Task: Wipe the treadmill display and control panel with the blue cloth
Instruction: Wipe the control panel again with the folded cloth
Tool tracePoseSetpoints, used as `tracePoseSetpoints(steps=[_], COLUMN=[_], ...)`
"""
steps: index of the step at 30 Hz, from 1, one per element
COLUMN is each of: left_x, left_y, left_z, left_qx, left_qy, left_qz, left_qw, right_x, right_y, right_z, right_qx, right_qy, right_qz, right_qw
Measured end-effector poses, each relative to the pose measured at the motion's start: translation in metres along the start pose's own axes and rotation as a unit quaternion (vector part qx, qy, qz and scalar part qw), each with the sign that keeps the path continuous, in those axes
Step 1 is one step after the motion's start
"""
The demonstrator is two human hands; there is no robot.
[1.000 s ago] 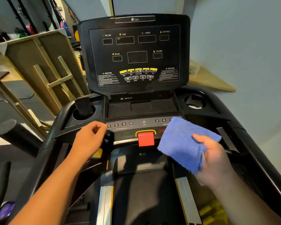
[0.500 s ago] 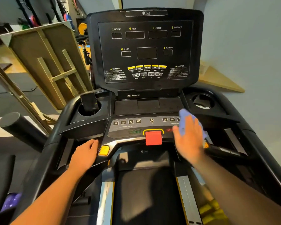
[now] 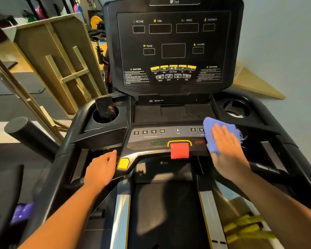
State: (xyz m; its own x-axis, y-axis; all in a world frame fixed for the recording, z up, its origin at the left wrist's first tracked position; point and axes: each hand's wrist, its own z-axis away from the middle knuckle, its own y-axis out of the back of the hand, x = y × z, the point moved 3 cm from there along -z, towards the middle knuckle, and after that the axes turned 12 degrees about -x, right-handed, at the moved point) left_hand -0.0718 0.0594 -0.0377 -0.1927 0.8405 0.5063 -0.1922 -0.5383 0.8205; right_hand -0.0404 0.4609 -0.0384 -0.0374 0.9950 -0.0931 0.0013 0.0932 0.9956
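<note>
1. Right hand (image 3: 226,151): lies flat, palm down, on the blue cloth (image 3: 209,130). Fingers are straight and close together, pointing toward the display; none curl round the fabric. The hand presses the cloth rather than gripping it.
2. Blue cloth: spread on the right end of the control panel (image 3: 151,139), covering the right-hand number keys past "3" and "6" and the edge of the red-lit label. Its frayed right edge overhangs the dark console surface beside the right cup holder (image 3: 236,108).
3. Left hand (image 3: 101,169): rests palm down on the left handrail section of the console, just beside the yellow button (image 3: 123,163). Fingers are extended and relaxed, holding nothing; fingertips reach the lower left edge of the control panel.
4. Display (image 3: 172,49): upright above the panel, all windows dark, untouched by either hand.
5. Red safety key (image 3: 180,150): at panel centre, between the two hands, apart from both.
6. Left cup holder (image 3: 106,114): contains a dark phone (image 3: 105,106) standing tilted.
</note>
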Motion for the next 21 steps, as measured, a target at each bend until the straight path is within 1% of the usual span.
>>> tracePoseSetpoints(steps=[2,3,4,6,7,9,10,11,12,14,15,17,18,19,21], left_x=[-0.001,-0.002,-0.004,-0.007,-0.009,-0.011,-0.012,-0.012,-0.013,-0.014,-0.013,-0.014,-0.015,-0.016,-0.017], left_y=[-0.001,-0.001,-0.002,-0.003,-0.003,-0.005,-0.006,-0.006,-0.007,-0.007,-0.006,-0.006,-0.007,-0.007,-0.007], left_z=[-0.002,-0.002,-0.002,-0.005,-0.006,-0.007,-0.008,-0.009,-0.010,-0.011,-0.010,-0.012,-0.013,-0.013,-0.013], left_qx=[-0.003,-0.003,-0.003,-0.002,-0.002,-0.001,-0.001,-0.001,-0.001,0.003,0.006,0.007,0.005,0.003,-0.005], left_qy=[0.003,0.004,0.005,0.008,0.007,0.002,0.001,-0.001,-0.002,-0.007,-0.012,-0.013,-0.013,-0.013,-0.008], left_qz=[-0.004,-0.004,-0.003,-0.004,-0.005,0.001,0.004,0.001,-0.005,-0.012,-0.014,-0.018,-0.018,-0.017,-0.013], left_qw=[1.000,1.000,1.000,1.000,1.000,1.000,1.000,1.000,1.000,1.000,1.000,1.000,1.000,1.000,1.000], right_x=[-0.032,-0.056,-0.082,-0.119,-0.124,-0.105,-0.086,-0.065,-0.042,-0.005,-0.001,-0.027,-0.051,-0.080,-0.135], right_y=[-0.004,-0.007,-0.009,-0.012,-0.010,-0.003,-0.003,-0.004,-0.002,-0.001,0.001,0.000,0.000,-0.003,-0.011], right_z=[-0.015,-0.022,-0.026,-0.023,-0.017,-0.003,0.005,0.012,0.017,0.021,0.016,-0.002,-0.011,-0.021,-0.030], right_qx=[0.016,0.028,0.041,0.017,0.007,0.007,0.011,0.015,0.010,0.002,0.006,0.010,0.014,0.011,-0.002], right_qy=[-0.081,-0.089,-0.067,0.027,0.073,0.144,0.158,0.147,0.113,0.018,-0.029,-0.118,-0.134,-0.117,-0.025], right_qz=[0.005,0.002,0.004,0.015,0.013,0.002,-0.018,-0.030,-0.026,-0.006,0.002,-0.003,-0.017,-0.018,-0.006], right_qw=[0.997,0.996,0.997,0.999,0.997,0.990,0.987,0.989,0.993,1.000,1.000,0.993,0.991,0.993,1.000])
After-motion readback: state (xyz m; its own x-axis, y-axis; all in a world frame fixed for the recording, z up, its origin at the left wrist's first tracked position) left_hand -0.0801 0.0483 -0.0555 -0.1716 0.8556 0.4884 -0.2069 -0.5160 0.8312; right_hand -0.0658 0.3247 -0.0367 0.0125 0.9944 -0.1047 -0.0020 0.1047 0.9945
